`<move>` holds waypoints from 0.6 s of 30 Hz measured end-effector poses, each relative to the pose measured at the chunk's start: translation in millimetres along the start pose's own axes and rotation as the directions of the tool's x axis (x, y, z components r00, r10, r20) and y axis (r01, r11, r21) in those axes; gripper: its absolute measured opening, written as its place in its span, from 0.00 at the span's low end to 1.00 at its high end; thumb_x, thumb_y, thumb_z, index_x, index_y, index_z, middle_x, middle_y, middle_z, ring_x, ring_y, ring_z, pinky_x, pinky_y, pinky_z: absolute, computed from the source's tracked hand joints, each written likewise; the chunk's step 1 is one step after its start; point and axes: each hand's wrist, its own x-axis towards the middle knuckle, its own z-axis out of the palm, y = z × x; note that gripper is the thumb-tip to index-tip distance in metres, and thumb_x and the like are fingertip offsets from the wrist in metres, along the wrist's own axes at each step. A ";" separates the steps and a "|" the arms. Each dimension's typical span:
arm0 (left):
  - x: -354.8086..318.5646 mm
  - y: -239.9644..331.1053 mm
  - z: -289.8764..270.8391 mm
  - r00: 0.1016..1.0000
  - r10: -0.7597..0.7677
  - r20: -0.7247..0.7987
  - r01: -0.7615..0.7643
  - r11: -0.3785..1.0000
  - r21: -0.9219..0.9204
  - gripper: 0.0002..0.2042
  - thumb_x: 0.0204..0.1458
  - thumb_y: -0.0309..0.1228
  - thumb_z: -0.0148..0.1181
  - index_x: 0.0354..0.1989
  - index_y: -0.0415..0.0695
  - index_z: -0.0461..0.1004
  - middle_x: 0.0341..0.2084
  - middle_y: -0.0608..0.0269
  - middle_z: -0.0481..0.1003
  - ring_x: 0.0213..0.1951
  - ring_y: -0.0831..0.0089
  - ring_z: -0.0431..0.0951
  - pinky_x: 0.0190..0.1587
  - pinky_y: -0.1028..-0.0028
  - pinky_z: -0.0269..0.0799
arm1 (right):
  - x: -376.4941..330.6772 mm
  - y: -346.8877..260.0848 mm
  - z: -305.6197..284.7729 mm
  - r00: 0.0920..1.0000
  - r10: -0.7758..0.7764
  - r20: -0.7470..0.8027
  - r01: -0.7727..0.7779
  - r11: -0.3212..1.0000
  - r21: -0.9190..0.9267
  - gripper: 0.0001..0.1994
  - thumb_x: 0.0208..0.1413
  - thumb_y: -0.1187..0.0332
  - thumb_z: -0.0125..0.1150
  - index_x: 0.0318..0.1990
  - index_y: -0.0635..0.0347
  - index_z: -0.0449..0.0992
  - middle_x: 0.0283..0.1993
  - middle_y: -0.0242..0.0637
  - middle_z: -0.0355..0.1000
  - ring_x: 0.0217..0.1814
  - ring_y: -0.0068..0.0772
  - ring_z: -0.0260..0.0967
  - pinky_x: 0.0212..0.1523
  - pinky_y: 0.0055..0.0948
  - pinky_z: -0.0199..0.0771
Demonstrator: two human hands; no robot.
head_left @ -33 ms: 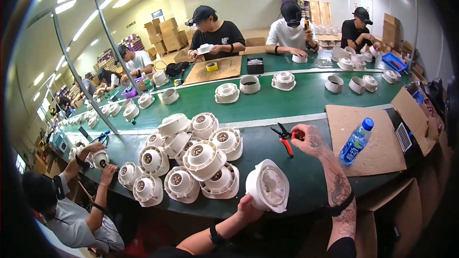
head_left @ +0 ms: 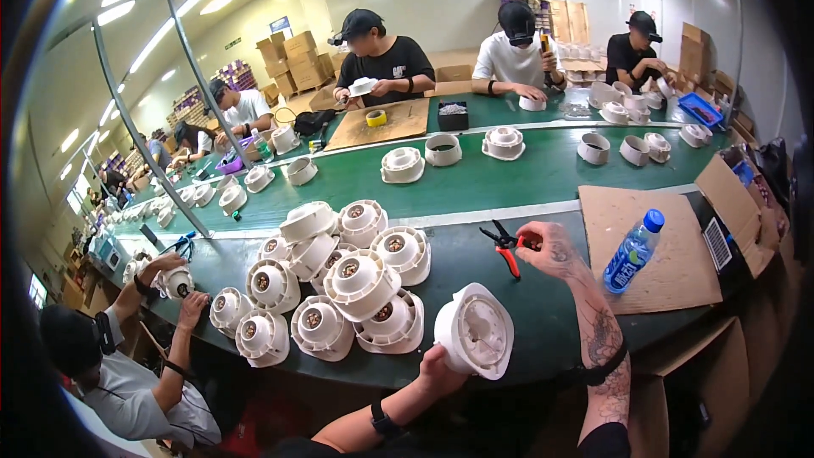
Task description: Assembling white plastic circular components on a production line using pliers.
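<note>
My left hand (head_left: 441,371) grips a white round plastic housing (head_left: 458,335) by its lower left side. Its hollow face is tilted up to the right, above the front edge of the table. My right hand (head_left: 549,250) is closed at a pair of pliers (head_left: 505,242) with dark jaws and red handles. Its fingers curl over one handle; the other handle stands apart, and the jaws point away to the far left. Small brownish bits show by the fingertips, too small to name. Left of my hands is a pile of similar white housings (head_left: 360,284), several with copper-coloured pieces in their centres.
A blue-capped bottle (head_left: 632,254) stands on a cardboard sheet (head_left: 593,212) at the right, beside an open carton (head_left: 738,220). White housings line the green belt (head_left: 339,195). Co-workers sit across it; another person (head_left: 136,373) works at my left.
</note>
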 end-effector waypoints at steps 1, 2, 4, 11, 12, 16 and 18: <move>1.8 0.7 -0.5 0.999 0.032 0.000 -0.032 0.999 -0.037 0.46 0.46 0.53 0.62 0.73 0.50 0.51 0.68 0.56 0.59 0.68 0.54 0.62 0.69 0.49 0.58 | 1.4 -3.4 -3.3 0.994 0.073 0.083 -0.074 0.997 0.011 0.20 0.51 0.64 0.68 0.49 0.64 0.78 0.39 0.44 0.79 0.37 0.35 0.78 0.41 0.35 0.78; 1.0 1.9 0.2 0.999 0.041 -0.011 -0.042 0.998 -0.036 0.46 0.46 0.53 0.62 0.73 0.50 0.51 0.68 0.56 0.59 0.68 0.54 0.62 0.69 0.49 0.58 | 3.8 -3.2 -3.6 0.976 0.143 0.167 -0.147 0.989 0.015 0.22 0.51 0.63 0.69 0.52 0.63 0.78 0.45 0.44 0.79 0.42 0.34 0.77 0.44 0.34 0.77; 5.3 1.6 11.8 0.994 -0.022 -0.109 0.026 0.999 0.031 0.43 0.47 0.51 0.51 0.74 0.48 0.51 0.69 0.52 0.57 0.70 0.51 0.59 0.72 0.48 0.53 | -9.0 36.4 5.4 0.952 0.161 0.262 -0.181 0.982 0.054 0.24 0.51 0.63 0.70 0.55 0.62 0.77 0.44 0.38 0.79 0.40 0.30 0.75 0.45 0.31 0.76; 2.1 13.0 35.3 0.978 0.016 -0.206 0.002 0.996 0.088 0.45 0.47 0.59 0.52 0.72 0.45 0.53 0.68 0.51 0.59 0.68 0.50 0.62 0.69 0.48 0.59 | -5.3 51.9 29.1 0.859 -0.056 0.509 -0.245 0.828 0.505 0.24 0.50 0.60 0.75 0.52 0.60 0.75 0.48 0.34 0.75 0.49 0.24 0.72 0.54 0.27 0.70; 1.0 12.4 35.4 0.982 0.036 -0.184 -0.021 0.996 0.083 0.47 0.47 0.62 0.52 0.73 0.46 0.52 0.68 0.51 0.59 0.68 0.50 0.62 0.69 0.48 0.59 | -5.4 54.3 31.6 0.835 0.013 0.550 -0.368 0.756 0.541 0.20 0.49 0.63 0.75 0.46 0.59 0.76 0.45 0.32 0.76 0.46 0.23 0.72 0.52 0.26 0.70; 13.5 29.9 41.7 0.953 0.100 -0.286 -0.030 0.970 0.240 0.48 0.51 0.71 0.43 0.74 0.50 0.50 0.70 0.54 0.57 0.69 0.50 0.60 0.71 0.46 0.56 | 1.6 70.0 50.9 0.898 0.147 0.416 -0.404 0.652 0.641 0.13 0.48 0.69 0.76 0.33 0.53 0.72 0.30 0.25 0.70 0.34 0.19 0.67 0.39 0.24 0.70; 8.5 40.7 27.8 0.945 0.238 -0.222 -0.160 0.934 0.319 0.45 0.55 0.70 0.39 0.73 0.49 0.52 0.69 0.54 0.57 0.69 0.52 0.61 0.69 0.47 0.60 | 4.4 58.7 51.9 0.940 0.084 0.330 -0.252 0.824 0.507 0.14 0.49 0.69 0.74 0.33 0.55 0.69 0.29 0.25 0.67 0.32 0.18 0.63 0.35 0.24 0.67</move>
